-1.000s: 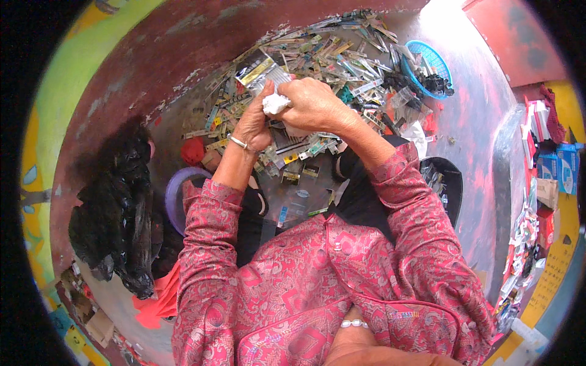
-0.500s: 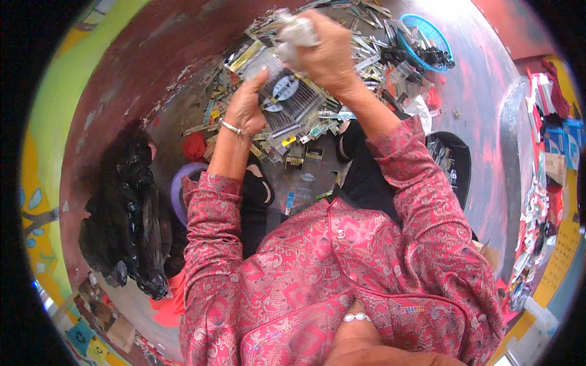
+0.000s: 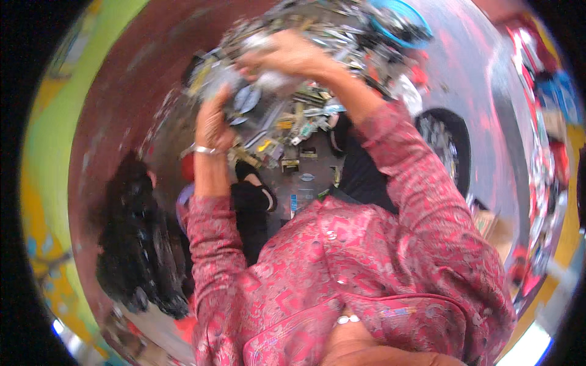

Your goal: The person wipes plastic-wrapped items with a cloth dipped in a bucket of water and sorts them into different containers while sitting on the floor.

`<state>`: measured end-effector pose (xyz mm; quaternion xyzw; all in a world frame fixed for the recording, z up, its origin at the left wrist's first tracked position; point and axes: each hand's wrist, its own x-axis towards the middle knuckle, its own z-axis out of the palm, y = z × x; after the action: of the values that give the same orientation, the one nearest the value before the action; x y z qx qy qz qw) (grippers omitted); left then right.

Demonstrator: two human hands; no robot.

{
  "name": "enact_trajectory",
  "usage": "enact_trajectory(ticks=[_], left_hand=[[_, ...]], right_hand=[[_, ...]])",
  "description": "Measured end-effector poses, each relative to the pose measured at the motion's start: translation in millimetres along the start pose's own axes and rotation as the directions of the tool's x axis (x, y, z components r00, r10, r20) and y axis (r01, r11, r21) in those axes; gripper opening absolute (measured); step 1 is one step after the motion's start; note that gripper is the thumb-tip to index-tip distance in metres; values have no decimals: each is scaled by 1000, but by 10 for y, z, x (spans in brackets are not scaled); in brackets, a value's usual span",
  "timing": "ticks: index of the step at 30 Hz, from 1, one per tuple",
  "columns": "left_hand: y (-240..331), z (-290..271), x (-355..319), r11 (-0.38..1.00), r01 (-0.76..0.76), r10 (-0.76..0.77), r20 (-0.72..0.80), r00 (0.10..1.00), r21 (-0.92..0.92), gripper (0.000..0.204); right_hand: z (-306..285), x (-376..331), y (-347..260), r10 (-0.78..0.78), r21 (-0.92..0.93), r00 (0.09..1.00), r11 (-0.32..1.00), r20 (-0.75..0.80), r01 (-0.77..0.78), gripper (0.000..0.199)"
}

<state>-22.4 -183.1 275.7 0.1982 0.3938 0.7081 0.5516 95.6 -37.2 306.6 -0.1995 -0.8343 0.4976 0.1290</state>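
Note:
My left hand point(image 3: 213, 125), with a bangle at the wrist, is closed on the edge of a clear flat plastic pack point(image 3: 247, 100) that bears a pale oval label. The pack is smeared by motion; in the earlier frame, rows of thin dark sticks show in it. Over the pack's far side, my right hand point(image 3: 290, 55) grips a crumpled white cloth point(image 3: 274, 82), which sticks out beyond the fingers. Whether the cloth touches the pack is too blurred to tell. Beneath both hands spreads a heap of small flat packets point(image 3: 305, 125) in silver, yellow and green.
A blue basket point(image 3: 421, 41) with dark items stands at the far right. Black plastic bags point(image 3: 137, 244) lie on the left by the wall. To the right of my legs sits a black container point(image 3: 461, 146) holding small clear pieces. White plastic point(image 3: 406, 94) lies beyond it.
Both hands have moved left, the pack with the left one. My right hand with the cloth has come lower, across the pack. The whole view has shifted slightly too.

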Motion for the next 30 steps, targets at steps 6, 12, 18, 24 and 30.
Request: enact_trajectory(ticks=[6,12,18,24,30], left_hand=[[39,-355,-66,963,269,-258,-311,915,-8,44],[-30,-390,94,965,247,-259,-429,865,-84,47],[37,-659,209,993,-22,-25,-394,919,-114,36],[-130,-456,201,995,73,-94,-385,918,-68,37],[-182,-596,249,977,180,-209,-385,899,-111,36]], right_hand=[[332,-155,-267,126,-283,988,954,88,-96,31],[347,-181,-19,79,-225,986,968,-145,-111,26],[84,-97,50,157,-6,901,985,-405,-174,26],[-889,-837,373,114,296,729,947,-675,126,29],[-1410,-3093,1666,475,592,457,791,-752,152,18]])
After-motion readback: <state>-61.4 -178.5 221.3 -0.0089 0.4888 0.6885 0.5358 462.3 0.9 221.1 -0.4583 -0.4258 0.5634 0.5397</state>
